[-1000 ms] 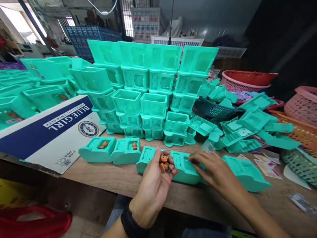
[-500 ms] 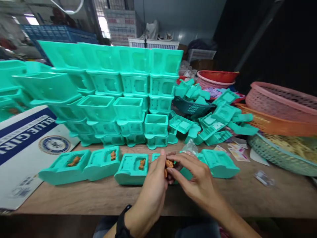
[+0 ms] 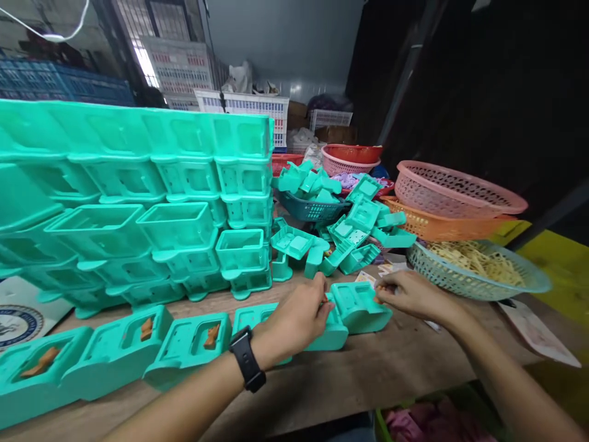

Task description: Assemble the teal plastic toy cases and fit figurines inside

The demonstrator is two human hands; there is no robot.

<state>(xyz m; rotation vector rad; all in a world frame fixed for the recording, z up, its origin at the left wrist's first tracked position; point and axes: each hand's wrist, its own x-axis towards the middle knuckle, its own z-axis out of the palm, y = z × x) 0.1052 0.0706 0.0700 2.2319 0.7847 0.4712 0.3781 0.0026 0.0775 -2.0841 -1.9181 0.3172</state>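
Filled shells (image 3: 115,350) in row at far left. Your left hand (image 3: 294,319): fingers pinched shut on orange figure (image 3: 325,299), over teal shell (image 3: 329,334) mid-table. Figure likely light, stiff, easily dropped; pinch by body. Right hand (image 3: 409,294) curled at next shell (image 3: 363,307), grip unclear. Half-second ago both hands met at figure; now parted.

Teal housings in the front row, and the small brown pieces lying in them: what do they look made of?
Teal housings: moulded plastic by the look, smooth with a soft sheen; the signs are thin even walls and identical shapes. Brown pieces: probably plastic too, with a duller finish, but they are too small to be sure.
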